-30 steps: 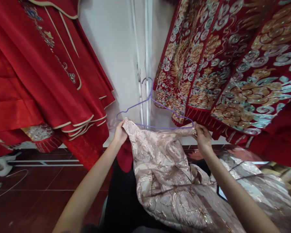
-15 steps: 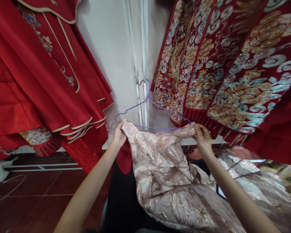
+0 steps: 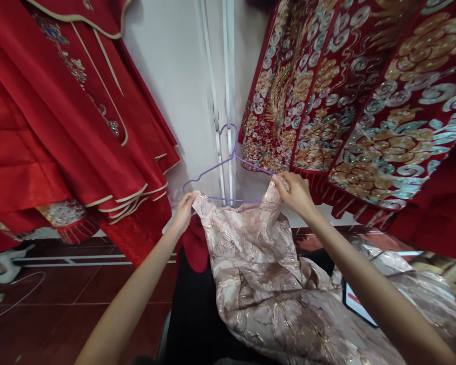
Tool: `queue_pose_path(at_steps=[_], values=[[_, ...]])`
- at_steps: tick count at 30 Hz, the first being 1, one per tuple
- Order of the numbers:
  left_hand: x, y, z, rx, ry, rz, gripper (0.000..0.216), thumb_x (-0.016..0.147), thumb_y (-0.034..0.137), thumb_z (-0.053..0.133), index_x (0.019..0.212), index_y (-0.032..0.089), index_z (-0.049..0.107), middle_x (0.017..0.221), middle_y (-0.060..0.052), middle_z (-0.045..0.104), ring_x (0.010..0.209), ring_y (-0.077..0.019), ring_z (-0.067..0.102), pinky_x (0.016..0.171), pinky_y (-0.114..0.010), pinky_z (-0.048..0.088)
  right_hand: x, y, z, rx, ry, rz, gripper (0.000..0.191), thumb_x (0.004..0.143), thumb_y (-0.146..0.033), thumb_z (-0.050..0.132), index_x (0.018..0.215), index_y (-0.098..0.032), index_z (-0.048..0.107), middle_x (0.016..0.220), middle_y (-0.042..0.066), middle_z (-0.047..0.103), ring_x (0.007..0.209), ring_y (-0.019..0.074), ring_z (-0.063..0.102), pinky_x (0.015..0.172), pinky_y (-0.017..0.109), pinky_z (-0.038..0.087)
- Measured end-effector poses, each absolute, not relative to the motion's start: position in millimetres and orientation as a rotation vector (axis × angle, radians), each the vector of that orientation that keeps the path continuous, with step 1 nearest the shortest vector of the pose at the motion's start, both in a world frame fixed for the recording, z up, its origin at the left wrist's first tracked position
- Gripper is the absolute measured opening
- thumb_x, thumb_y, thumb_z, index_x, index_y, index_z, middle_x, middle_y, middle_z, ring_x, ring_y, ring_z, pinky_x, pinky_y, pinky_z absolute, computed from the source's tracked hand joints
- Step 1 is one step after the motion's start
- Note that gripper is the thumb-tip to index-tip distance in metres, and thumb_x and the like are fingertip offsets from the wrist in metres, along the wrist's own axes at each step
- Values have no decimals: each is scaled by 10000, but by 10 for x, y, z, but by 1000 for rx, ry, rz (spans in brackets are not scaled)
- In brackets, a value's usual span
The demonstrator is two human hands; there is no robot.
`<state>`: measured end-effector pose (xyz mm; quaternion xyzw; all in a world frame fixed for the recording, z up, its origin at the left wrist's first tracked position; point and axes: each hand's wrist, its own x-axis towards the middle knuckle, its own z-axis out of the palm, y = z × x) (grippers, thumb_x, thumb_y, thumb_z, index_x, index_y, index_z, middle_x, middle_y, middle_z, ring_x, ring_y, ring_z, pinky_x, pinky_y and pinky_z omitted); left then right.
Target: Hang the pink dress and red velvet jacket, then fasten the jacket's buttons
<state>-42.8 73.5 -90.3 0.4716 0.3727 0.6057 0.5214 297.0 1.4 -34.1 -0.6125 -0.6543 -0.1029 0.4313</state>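
A pale pink brocade dress [image 3: 251,243] with shiny gold threads lies over my lap, its top edge raised toward a purple wire hanger [image 3: 216,166]. My left hand [image 3: 184,212] is closed on the dress's left shoulder, beside the hanger's left end. On the other side, my right hand [image 3: 294,190] pinches the right shoulder against the hanger's sloping arm. The hanger's right end is hidden behind that hand and the cloth. Its hook rests by the white upright poles; whether it hangs on anything I cannot tell.
Red garments [image 3: 137,152] with cream piping hang on the left. An embroidered red skirt [image 3: 327,116] hangs at the right. A phone [image 3: 359,304] lies on the dress near my right forearm. White rails [image 3: 99,260] run low above the dark red tiled floor [image 3: 79,304].
My right hand has moved left and up, bringing the dress's right shoulder from the hanger's end onto its sloping arm. My left hand has barely moved. More of the phone shows.
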Motion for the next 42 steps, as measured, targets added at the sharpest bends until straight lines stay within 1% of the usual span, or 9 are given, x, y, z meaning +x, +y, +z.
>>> queue_pose_path(at_steps=[5,10,22,29,33,35,37,40,42], values=[[-883,919,-1041,1579,1334,1679,366,713,500,664,827,153,641,842,-67,684,825,-196,630,790,-300,476,3123,69,-337,-1485,-1643,-315,366,915,-513,415,905,-224,641,855,69,666,861,260,569,813,378,364],[-985,956,-1074,1635,1323,1631,496,702,592,630,896,137,651,919,-114,704,862,-226,651,841,-359,488,3164,108,-296,-1449,-1665,-259,362,904,-516,442,876,-222,651,831,59,668,825,242,575,783,353,369],[-872,947,-875,1592,1260,1597,491,697,564,651,931,133,671,987,-126,709,931,-233,649,882,-366,485,3167,120,-285,-1427,-1670,-188,341,886,-485,475,900,-212,677,873,71,689,838,240,596,774,348,411],[-530,922,-214,2030,1015,1359,436,750,516,645,973,149,717,1040,-95,716,978,-243,650,912,-341,484,3271,106,-190,-1341,-1718,-49,316,862,-468,525,912,-209,699,896,58,706,820,225,618,759,344,457],[-560,951,-114,2038,1030,1125,512,659,525,726,1007,150,708,1057,-96,713,996,-260,643,908,-359,497,3378,82,-173,-1187,-1596,315,291,790,-437,626,963,-214,696,902,45,717,842,214,642,805,341,495],[-660,977,-253,1905,1090,1130,582,620,531,753,1050,145,681,1108,-110,693,1016,-261,636,905,-366,504,3446,77,-276,-1071,-1420,606,278,798,-416,594,975,-222,686,937,38,715,887,203,650,846,340,507],[-771,1002,-474,1660,1134,1222,613,682,592,674,1090,136,648,1136,-132,677,994,-251,649,880,-377,520,3511,77,-468,-932,-1183,886,280,817,-407,502,928,-219,676,964,45,710,923,196,651,870,346,517],[-891,1041,-836,1421,1158,1202,664,801,678,429,1082,113,636,1069,-174,690,943,-245,674,892,-398,510,3564,111,-840,-717,-903,1234,253,783,-362,440,840,-213,637,944,67,707,911,188,658,880,355,530],[-904,1073,-1037,1504,1247,1145,585,797,631,455,1000,120,655,1071,-172,690,986,-267,659,940,-422,477,3549,179,-1066,-705,-827,1392,150,759,-286,468,782,-213,596,893,65,708,882,173,664,878,338,535]])
